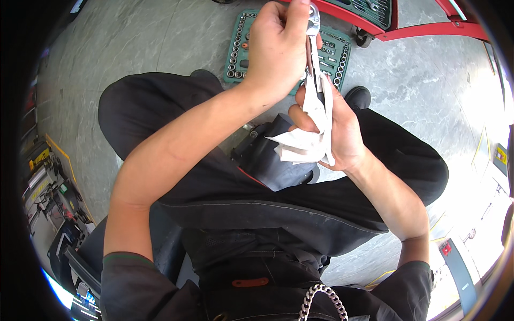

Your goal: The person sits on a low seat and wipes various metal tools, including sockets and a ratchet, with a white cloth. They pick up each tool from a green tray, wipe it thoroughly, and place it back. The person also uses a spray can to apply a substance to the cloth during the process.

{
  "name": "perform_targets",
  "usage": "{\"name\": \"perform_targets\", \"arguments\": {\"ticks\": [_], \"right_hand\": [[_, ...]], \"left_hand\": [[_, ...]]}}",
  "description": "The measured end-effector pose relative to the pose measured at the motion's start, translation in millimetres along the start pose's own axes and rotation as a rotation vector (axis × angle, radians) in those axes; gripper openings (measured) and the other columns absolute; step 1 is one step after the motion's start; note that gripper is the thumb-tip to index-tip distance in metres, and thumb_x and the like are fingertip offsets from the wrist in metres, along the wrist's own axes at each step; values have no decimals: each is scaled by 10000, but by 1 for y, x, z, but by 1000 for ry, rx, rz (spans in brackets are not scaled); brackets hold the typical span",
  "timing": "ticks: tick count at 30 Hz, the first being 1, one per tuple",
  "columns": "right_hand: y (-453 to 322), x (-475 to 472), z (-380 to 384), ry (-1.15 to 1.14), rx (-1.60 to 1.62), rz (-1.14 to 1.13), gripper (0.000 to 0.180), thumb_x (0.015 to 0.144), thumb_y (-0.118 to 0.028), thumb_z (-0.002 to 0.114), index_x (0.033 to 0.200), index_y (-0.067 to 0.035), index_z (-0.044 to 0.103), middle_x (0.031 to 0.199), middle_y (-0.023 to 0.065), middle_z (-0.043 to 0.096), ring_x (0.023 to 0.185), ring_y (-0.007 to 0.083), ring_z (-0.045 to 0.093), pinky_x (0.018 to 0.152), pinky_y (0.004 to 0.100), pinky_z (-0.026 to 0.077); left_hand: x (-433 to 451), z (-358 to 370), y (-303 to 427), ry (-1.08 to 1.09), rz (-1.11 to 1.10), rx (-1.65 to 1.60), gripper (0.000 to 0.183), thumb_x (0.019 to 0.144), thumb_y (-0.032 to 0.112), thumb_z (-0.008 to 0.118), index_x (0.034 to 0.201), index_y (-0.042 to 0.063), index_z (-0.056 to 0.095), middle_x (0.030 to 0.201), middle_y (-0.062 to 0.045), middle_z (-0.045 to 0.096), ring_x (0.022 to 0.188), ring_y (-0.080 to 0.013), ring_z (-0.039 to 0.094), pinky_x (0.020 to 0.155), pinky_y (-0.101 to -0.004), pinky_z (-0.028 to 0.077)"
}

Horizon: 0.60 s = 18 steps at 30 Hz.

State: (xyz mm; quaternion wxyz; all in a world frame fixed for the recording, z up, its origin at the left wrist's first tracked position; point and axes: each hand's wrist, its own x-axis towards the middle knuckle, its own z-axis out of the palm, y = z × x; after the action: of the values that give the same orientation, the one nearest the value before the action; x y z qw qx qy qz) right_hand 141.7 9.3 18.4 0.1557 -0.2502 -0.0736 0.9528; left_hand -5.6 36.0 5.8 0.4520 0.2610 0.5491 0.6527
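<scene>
A chrome ratchet wrench (314, 25) stands nearly in line with my view, its round head at the top of the picture. My left hand (277, 50) grips it near the head, the thumb lying along its side and most of the fingers hidden. Lower down, my right hand (346, 128) holds the handle through a crumpled white cloth or paper wipe (307, 140). Folds of the wipe hang below the handle's dark end. Behind both hands, a green socket set case (232, 52) lies open on the floor, with rows of sockets along its sides.
A red tool cart (379, 33) on casters (364, 39) stands beyond the case, carrying a green tray of wrenches (371, 10). Between my legs is a black cylindrical object (277, 160). Equipment (52, 196) lines the left side of the grey tiled floor (136, 44).
</scene>
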Motion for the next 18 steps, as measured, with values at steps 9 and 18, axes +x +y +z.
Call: {"name": "perform_targets", "arguments": {"ticks": [9, 18], "right_hand": [[9, 2, -4, -31, 11, 129, 680, 999, -743, 281, 861, -118, 511, 580, 3, 376, 450, 115, 300, 410, 268, 289], [24, 2, -5, 270, -699, -236, 572, 1074, -557, 365, 1155, -35, 587, 801, -11, 539, 688, 74, 509, 658, 248, 485]], "left_hand": [[18, -7, -1, 92, 32, 37, 351, 1071, 347, 534, 872, 57, 549, 655, 1, 551, 533, -80, 505, 484, -255, 409], [29, -11, 1, 148, 116, 43, 354, 1062, 343, 549, 845, 64, 526, 653, -14, 564, 530, -95, 533, 473, -263, 425]]}}
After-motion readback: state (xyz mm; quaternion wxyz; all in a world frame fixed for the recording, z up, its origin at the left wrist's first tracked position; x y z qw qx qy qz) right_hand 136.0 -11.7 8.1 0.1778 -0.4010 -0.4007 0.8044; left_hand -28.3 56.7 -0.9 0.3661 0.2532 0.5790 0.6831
